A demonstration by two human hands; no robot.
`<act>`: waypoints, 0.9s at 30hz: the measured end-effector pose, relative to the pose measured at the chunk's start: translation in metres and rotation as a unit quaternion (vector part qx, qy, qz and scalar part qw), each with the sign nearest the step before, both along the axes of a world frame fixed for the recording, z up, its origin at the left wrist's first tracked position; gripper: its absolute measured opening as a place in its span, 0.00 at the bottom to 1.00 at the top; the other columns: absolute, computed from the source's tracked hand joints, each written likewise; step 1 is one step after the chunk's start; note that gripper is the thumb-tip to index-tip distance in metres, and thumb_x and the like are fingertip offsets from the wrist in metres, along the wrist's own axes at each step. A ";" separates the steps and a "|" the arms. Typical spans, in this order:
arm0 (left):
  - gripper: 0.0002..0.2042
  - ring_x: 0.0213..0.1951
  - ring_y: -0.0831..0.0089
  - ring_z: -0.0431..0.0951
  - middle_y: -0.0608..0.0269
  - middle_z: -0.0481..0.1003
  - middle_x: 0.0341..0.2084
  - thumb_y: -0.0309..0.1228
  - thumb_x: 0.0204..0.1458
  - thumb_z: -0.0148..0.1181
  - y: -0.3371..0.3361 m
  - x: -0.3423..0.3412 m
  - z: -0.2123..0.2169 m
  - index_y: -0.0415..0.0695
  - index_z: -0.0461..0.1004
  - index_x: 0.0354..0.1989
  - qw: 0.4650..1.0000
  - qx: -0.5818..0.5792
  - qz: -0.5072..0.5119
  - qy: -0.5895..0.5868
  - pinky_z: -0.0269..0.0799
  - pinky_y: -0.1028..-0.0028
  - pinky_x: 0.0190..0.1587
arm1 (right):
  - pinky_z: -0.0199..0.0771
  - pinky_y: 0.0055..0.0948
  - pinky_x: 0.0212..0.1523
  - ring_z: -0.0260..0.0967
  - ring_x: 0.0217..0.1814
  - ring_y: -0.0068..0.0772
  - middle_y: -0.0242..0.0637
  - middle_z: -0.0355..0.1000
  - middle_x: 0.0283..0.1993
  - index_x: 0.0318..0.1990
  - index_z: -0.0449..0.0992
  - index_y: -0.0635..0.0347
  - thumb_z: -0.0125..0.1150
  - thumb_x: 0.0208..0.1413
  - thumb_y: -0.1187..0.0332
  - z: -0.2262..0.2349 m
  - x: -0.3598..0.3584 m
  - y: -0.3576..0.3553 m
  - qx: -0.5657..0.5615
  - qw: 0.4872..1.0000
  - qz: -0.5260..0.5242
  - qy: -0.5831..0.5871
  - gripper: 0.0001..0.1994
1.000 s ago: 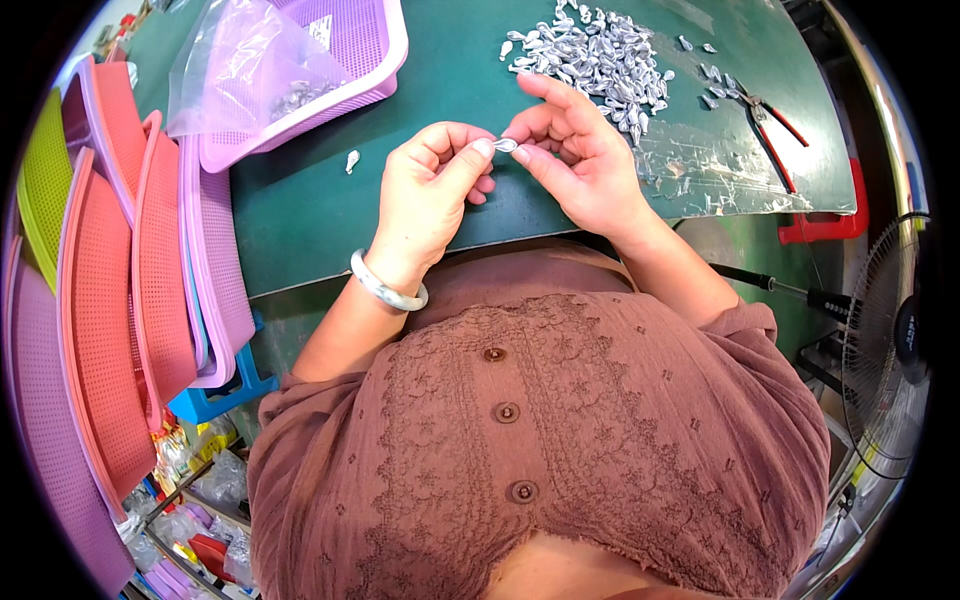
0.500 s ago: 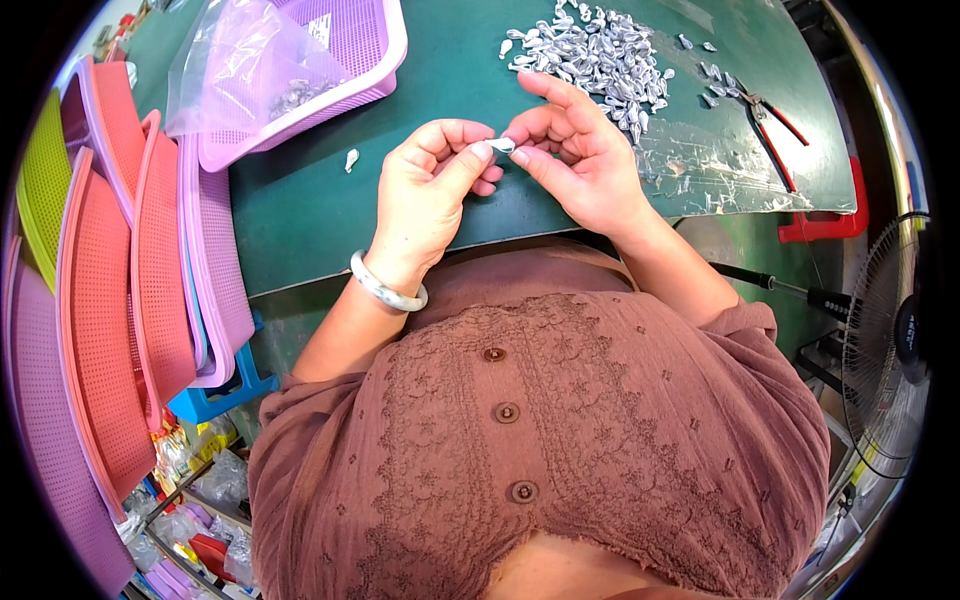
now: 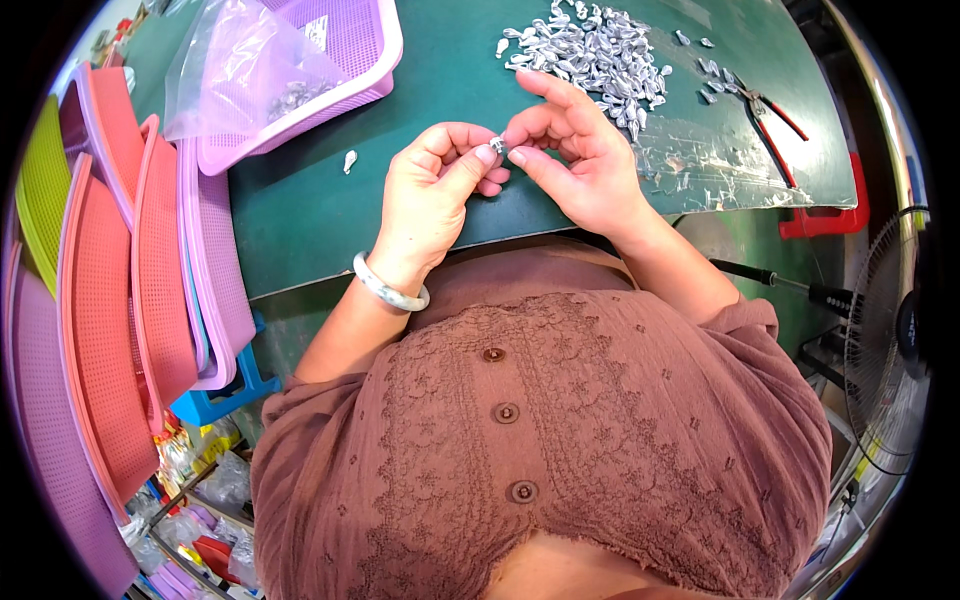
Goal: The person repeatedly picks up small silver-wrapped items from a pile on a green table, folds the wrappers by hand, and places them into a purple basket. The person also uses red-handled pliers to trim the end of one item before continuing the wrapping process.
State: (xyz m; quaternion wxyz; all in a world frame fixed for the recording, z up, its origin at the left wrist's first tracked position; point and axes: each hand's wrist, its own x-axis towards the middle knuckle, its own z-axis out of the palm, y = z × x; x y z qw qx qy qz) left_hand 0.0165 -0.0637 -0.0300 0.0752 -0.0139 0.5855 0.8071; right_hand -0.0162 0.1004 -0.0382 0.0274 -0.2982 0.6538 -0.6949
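Observation:
A small silver-grey teardrop-shaped piece (image 3: 498, 146) is held over the near part of the green table (image 3: 300, 230). My left hand (image 3: 432, 180) pinches it between thumb and forefinger, the other fingers curled behind. From the other side, the thumb and forefinger of my right hand (image 3: 575, 150) close on the same piece, one finger raised away. The fingertips partly hide the piece. Beyond my right hand lies a heap of similar silver-grey pieces (image 3: 600, 55). One loose piece (image 3: 350, 161) rests to the left of my left hand.
Red-handled pliers (image 3: 768, 120) lie at the right, beside a few stray pieces. At the far left of the table stands a lilac plastic basket (image 3: 250, 150) with a clear bag (image 3: 225, 70) in it. Stacked baskets (image 3: 115, 300) crowd the left side; a fan (image 3: 880, 330) stands right.
The small piece has turned between my fingertips, and less of it shows. My fingertips have drawn slightly closer together. The view has shifted a little.

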 end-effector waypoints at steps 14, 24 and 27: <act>0.10 0.33 0.70 0.75 0.55 0.72 0.33 0.22 0.52 0.45 -0.002 -0.001 0.006 0.34 0.67 0.41 0.986 0.119 -0.042 -0.107 0.73 0.74 0.38 | 0.68 0.26 0.41 0.69 0.37 0.27 0.35 0.70 0.36 0.54 0.60 0.59 0.54 0.45 0.82 0.001 -0.003 0.001 0.051 0.992 -0.063 0.096 0.26; 0.09 0.33 0.72 0.73 0.58 0.72 0.32 0.27 0.53 0.46 -0.009 -0.001 0.000 0.36 0.68 0.39 0.983 0.140 -0.059 -0.098 0.70 0.76 0.35 | 0.53 0.39 0.52 0.61 0.48 0.42 0.40 0.70 0.39 0.51 0.63 0.61 0.54 0.42 0.77 0.007 -0.019 0.008 0.358 0.870 -0.194 0.277 0.23; 0.08 0.31 0.74 0.72 0.60 0.72 0.31 0.27 0.53 0.46 -0.012 0.001 -0.001 0.37 0.69 0.38 0.986 0.135 -0.028 -0.093 0.69 0.77 0.34 | 0.54 0.38 0.51 0.62 0.47 0.40 0.39 0.70 0.38 0.50 0.64 0.61 0.55 0.42 0.76 0.008 -0.017 0.008 0.340 0.900 -0.135 0.239 0.23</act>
